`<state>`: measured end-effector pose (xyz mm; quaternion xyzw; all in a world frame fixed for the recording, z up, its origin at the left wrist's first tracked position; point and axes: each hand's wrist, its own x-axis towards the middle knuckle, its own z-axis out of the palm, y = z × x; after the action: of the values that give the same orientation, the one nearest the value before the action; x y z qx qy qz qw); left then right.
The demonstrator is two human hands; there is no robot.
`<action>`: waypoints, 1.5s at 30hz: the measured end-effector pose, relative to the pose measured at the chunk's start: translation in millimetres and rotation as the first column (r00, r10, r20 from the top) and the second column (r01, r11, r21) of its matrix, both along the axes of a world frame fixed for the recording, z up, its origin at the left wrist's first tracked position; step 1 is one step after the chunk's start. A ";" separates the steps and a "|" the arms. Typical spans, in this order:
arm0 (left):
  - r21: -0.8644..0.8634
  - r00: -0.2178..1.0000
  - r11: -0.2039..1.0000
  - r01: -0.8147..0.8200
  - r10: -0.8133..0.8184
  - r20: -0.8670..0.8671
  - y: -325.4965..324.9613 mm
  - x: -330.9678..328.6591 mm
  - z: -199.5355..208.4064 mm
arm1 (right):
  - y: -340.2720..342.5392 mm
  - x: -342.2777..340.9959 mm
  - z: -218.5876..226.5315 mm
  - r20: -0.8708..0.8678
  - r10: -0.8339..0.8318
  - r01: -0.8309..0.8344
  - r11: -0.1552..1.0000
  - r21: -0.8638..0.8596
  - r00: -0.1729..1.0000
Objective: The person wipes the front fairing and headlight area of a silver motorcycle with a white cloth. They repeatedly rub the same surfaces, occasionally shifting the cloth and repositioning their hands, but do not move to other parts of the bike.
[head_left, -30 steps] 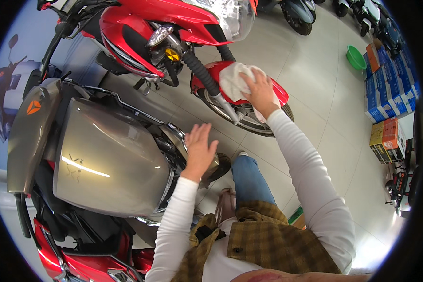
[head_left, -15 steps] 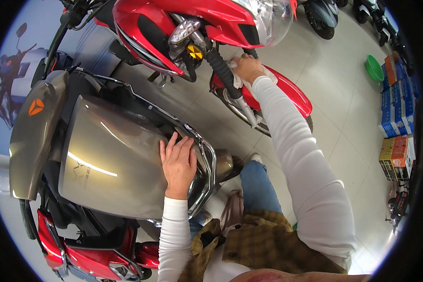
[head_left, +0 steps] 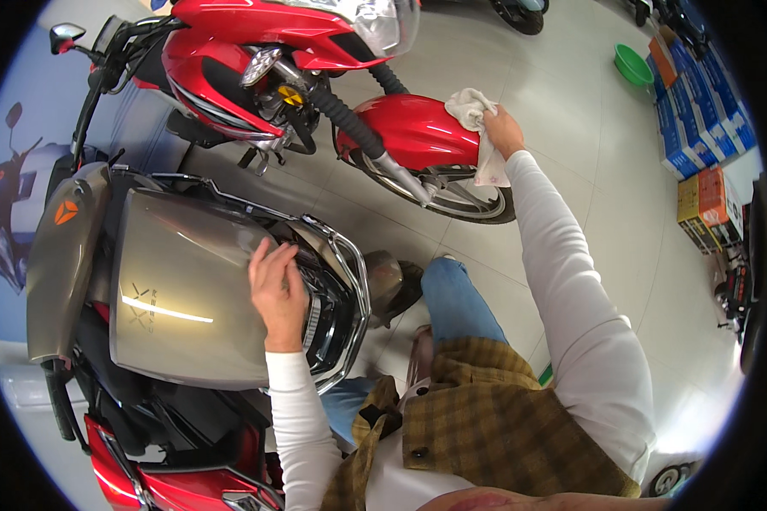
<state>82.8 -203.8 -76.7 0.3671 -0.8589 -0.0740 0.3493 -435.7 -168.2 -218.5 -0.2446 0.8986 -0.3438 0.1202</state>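
At the front end of a motorcycle's red front fender [head_left: 409, 129], my right hand [head_left: 504, 133] grips a white cloth [head_left: 469, 109]. The cloth is bunched above the fender's tip, and one end hangs down beside the wheel. The red motorcycle [head_left: 256, 30] stands ahead of me, its fork leg [head_left: 349, 123] just behind the fender. My left hand [head_left: 279, 294] is at the edge of a bronze scooter's front panel [head_left: 187, 285], fingers apart and loosely bent, holding nothing. Whether its fingertips touch the panel I cannot tell.
A chrome guard bar [head_left: 365, 294] curves around the scooter's front, close to my legs. Another red vehicle [head_left: 196, 473] stands at the lower left. Along the right are a green basin [head_left: 633, 66], stacked blue boxes [head_left: 699, 115] and an orange-and-yellow box [head_left: 709, 211].
My right hand has slid the cloth from beside the fork to the fender's front tip. My left hand's fingers have bent a little more. The whole view has shifted.
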 end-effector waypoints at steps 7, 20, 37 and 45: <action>-0.110 0.997 0.991 -0.077 0.078 -0.001 16.0 9.7 -1.7 | 20.9 95.8 -15.0 -0.472 -0.112 -0.007 0.970 -0.242 0.874; -0.183 0.990 0.983 -0.033 0.056 0.126 -53.4 -28.4 61.9 | -56.6 142.7 44.5 -0.454 0.235 -0.470 0.714 -0.519 0.859; -0.297 0.964 0.938 -0.178 0.227 0.138 -75.9 53.7 88.9 | -199.1 234.9 338.8 -0.974 -0.051 -0.808 0.550 -0.213 0.222; -0.159 1.000 0.987 -0.016 0.011 -0.028 -92.0 -15.6 110.1 | -130.0 197.8 247.7 -0.874 -0.082 -0.688 0.584 -0.431 0.479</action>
<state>67.3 -295.8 33.4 0.3429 -0.8548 -0.0079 0.3894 -237.9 -298.1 29.2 -0.5756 0.5460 -0.4892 -0.3623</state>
